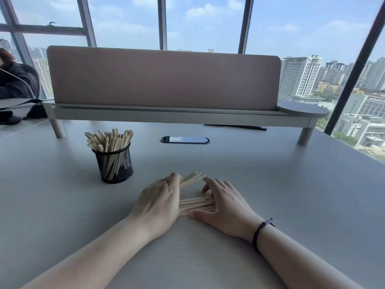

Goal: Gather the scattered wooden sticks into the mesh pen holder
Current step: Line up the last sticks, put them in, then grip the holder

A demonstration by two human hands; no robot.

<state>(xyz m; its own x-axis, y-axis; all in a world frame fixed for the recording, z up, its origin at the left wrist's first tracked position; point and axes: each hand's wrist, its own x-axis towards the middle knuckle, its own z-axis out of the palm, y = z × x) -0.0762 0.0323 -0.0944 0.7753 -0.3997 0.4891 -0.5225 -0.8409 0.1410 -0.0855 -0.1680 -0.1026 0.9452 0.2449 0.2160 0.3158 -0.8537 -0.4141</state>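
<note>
A black mesh pen holder [116, 166] stands on the grey table, left of centre, with many wooden sticks [109, 139] upright in it. Near the front middle, a bunch of loose wooden sticks [195, 204] lies flat between my two hands. My left hand [159, 202] rests on its edge along the left side of the bunch, with more stick ends [192, 177] poking out past its fingers. My right hand [224, 204] presses the bunch from the right with fingers spread and nearly straight. Part of the bunch is hidden under both hands.
A raised shelf with a pink-grey divider screen [164, 80] spans the back of the table [270, 174]. A cable port [184, 139] sits in the table beyond the hands. Another person [14, 78] sits at the far left.
</note>
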